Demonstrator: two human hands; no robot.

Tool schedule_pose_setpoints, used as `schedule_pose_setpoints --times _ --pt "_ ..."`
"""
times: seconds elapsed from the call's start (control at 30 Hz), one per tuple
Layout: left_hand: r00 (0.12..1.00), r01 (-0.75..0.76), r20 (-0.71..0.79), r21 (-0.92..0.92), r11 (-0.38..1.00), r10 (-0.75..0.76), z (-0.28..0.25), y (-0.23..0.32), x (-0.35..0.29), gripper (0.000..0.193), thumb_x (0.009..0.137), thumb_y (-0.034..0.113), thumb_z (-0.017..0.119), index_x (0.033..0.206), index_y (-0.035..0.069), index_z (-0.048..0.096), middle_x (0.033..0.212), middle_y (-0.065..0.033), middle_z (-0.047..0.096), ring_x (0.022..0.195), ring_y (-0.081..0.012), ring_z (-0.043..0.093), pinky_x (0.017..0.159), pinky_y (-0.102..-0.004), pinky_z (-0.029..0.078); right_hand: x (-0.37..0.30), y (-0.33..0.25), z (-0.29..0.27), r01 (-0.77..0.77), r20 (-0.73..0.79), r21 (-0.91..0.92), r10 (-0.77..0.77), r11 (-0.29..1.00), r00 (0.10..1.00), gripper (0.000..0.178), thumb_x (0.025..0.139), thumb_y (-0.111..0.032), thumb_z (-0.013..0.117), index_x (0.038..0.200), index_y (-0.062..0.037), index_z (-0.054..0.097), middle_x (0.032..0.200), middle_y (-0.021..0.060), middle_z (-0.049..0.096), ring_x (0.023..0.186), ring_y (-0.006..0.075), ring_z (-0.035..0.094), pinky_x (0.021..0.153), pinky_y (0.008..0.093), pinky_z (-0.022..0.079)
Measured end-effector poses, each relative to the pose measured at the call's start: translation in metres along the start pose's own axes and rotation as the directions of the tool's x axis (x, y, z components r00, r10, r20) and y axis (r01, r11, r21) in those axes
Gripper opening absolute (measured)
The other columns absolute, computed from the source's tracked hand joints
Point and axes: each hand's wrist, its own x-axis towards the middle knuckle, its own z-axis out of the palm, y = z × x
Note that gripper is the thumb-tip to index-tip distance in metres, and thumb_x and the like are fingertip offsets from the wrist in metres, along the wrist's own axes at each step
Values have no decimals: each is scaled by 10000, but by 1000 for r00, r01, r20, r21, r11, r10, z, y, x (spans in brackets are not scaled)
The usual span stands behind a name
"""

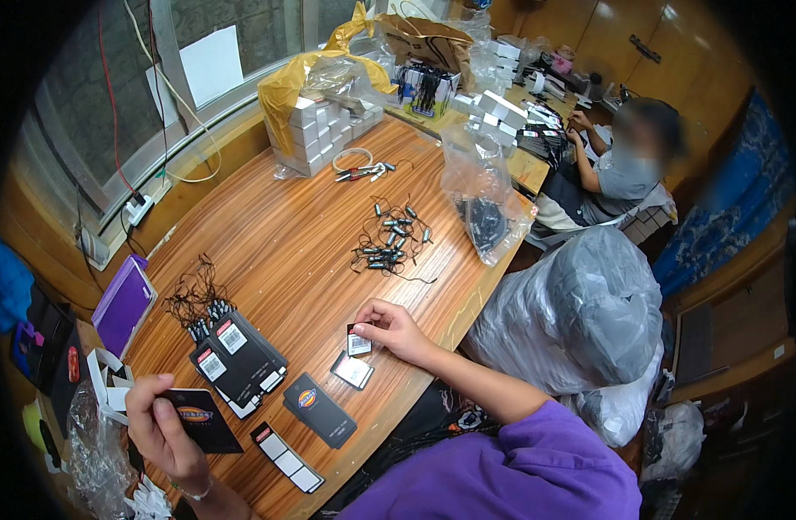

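Observation:
My left hand [166, 433] grips a black hang tag [202, 421] with a coloured oval logo. Between the thumb and fingers of my right hand [393, 331] is a small black-edged barcode card [359, 341]. Just below that card, a small stack of white-faced cards [352, 371] lies on the table. A stack of dark grey hang tags [320, 412] sits between my hands. Beside it rests a black strip with white panels [287, 459]. Farther left are piled tags with barcode labels [239, 351], their black strings [199, 290] trailing away from me.
A heap of black hang-tag strings [394, 241] lies mid-table. White boxes [316, 130] in yellow plastic stand at the back, near scissors [361, 172]. A clear bag [483, 208] sits at the right edge, above large grey sacks [580, 303]. Another person [627, 165] works at the far right.

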Motion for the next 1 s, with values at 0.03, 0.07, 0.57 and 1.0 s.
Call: schedule_pose_setpoints --times 0.03,0.07,0.57,1.0 --pt "996 6 -84 -19 1000 -7 3 -2 -1 147 873 44 431 982 -37 488 924 -102 498 746 -135 449 682 -251 364 1 0 0 5 2 2 -5 1000 1000 110 841 -98 596 878 -19 531 809 27 594 754 87 565 667 228 457" --pt "986 10 -168 -39 999 -17 8 -5 -3 147 876 30 424 999 -33 473 947 -100 481 764 -132 444 709 -252 366 1 0 1 9 4 4 -10 1000 1000 108 841 -97 595 879 -19 531 809 27 594 752 87 565 666 228 457" --pt "988 -66 143 7 998 64 13 10 15 118 749 4 612 833 7 529 721 -107 522 602 -205 484 516 -284 379 0 4 1 1 10 -75 0 997 1000 101 849 -90 579 890 -16 524 805 27 589 746 78 555 653 218 458" --pt "970 29 242 -58 998 -14 26 13 6 303 715 -112 577 995 4 573 804 -77 526 660 -162 524 586 -249 412 -11 -43 28 231 109 152 -249 961 962 85 798 -73 624 785 -45 545 865 40 514 809 115 506 753 241 421"
